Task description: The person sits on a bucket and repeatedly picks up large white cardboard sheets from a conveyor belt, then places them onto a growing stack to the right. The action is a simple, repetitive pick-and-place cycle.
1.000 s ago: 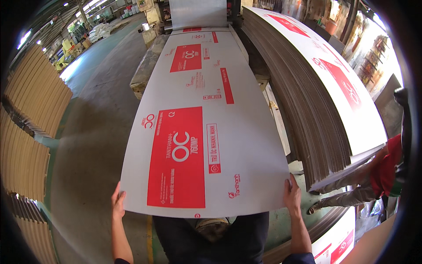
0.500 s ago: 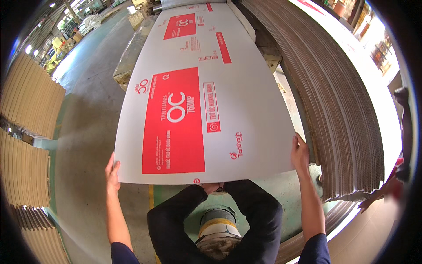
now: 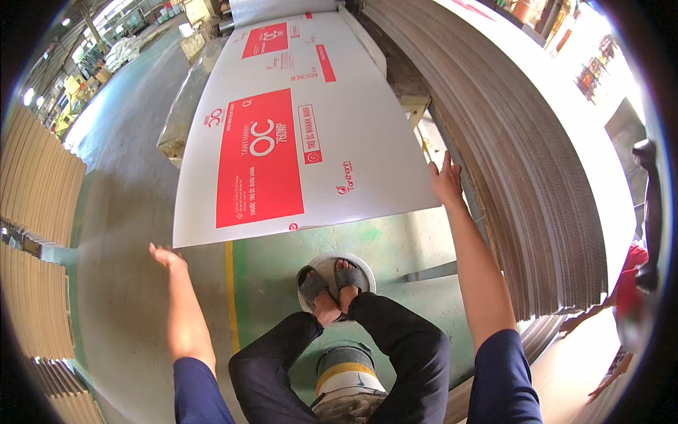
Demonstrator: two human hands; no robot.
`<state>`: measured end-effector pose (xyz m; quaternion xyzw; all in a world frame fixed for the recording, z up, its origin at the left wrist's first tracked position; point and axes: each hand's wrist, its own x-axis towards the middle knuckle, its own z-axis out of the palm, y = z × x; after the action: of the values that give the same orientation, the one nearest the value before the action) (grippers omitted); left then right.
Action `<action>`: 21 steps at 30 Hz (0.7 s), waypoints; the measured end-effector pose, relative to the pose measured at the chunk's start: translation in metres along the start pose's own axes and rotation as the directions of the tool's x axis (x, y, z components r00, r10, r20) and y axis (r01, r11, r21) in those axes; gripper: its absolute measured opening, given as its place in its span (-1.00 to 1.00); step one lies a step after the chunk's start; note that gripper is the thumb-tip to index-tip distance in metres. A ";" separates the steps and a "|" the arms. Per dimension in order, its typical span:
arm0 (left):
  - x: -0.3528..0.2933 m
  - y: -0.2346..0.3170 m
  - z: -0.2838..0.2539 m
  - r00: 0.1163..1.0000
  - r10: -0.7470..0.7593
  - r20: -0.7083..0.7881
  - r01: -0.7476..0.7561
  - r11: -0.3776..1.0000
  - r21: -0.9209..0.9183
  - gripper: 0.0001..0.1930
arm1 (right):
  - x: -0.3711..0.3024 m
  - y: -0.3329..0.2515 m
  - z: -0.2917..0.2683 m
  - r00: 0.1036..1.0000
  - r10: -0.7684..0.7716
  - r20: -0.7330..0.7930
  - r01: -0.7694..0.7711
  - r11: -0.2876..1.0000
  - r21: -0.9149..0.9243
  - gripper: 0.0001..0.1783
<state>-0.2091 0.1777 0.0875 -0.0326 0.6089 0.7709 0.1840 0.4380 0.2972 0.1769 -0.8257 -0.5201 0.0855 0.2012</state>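
A long white printed cardboard sheet (image 3: 385, 152) with red panels stretches away from me, its far end under a machine roller (image 3: 272, 8). My left hand (image 3: 167, 256) is just off the sheet's near left corner, fingers spread and holding nothing. At the near right corner, my right hand (image 3: 446, 182) is beside the sheet's edge, close against it, with its fingers apart. The sheet's near edge hangs over the floor in front of my knees.
To the right rises a tall curved stack of corrugated cardboard (image 3: 522, 184). More cardboard stacks (image 3: 32, 283) stand at the left. A person in a red sleeve (image 3: 631, 283) is at the far right. Below me are a bucket (image 3: 346, 371) and a round white footrest (image 3: 367, 275) under my feet.
Both hands have loosened from the sheet's edges; the left has come away from its corner. In the picture the sheet has shifted up and left, uncovering my feet.
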 end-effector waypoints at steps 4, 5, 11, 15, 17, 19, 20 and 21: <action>-0.074 -0.035 -0.060 0.763 -0.446 0.468 0.242 0.869 0.432 -0.65 | -0.080 0.001 -0.133 0.837 -0.536 -0.110 0.545 0.832 0.099 -0.63; -0.102 -0.041 -0.091 0.710 -0.464 0.529 0.098 0.810 0.579 -0.74 | -0.107 0.021 -0.177 0.748 -0.632 -0.201 0.653 0.755 0.058 -0.67; -0.196 -0.056 -0.199 0.542 -0.406 0.736 -0.611 0.410 0.677 -0.71 | -0.135 0.143 -0.317 0.907 -0.349 -0.234 0.294 0.925 -0.242 -0.41; -0.217 -0.067 -0.225 0.405 -0.180 0.896 -0.892 0.138 0.431 -0.70 | -0.126 0.177 -0.295 0.910 -0.391 -0.138 0.364 0.912 -0.189 -0.46; -0.226 -0.070 -0.223 0.370 -0.032 0.928 -0.910 0.191 0.369 -0.71 | -0.121 0.181 -0.286 0.812 -0.545 -0.207 0.440 0.806 -0.397 -0.59; -0.246 -0.065 -0.209 0.322 0.157 0.934 -0.942 0.151 0.299 -0.70 | -0.112 0.179 -0.286 0.829 -0.516 -0.215 0.400 0.817 -0.416 -0.64; -0.261 -0.059 -0.196 0.357 0.150 0.922 -0.910 0.280 0.307 -0.70 | -0.108 0.174 -0.288 0.785 -0.568 -0.248 0.436 0.791 -0.429 -0.67; -0.279 -0.050 -0.180 0.386 0.147 0.911 -0.870 0.386 0.306 -0.70 | -0.105 0.165 -0.288 0.666 -0.684 -0.298 0.495 0.704 -0.508 -0.69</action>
<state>0.0353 -0.0517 0.0715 0.5991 0.6969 0.3721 0.1304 0.6279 0.0706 0.3606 -0.6239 -0.7051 -0.2905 0.1706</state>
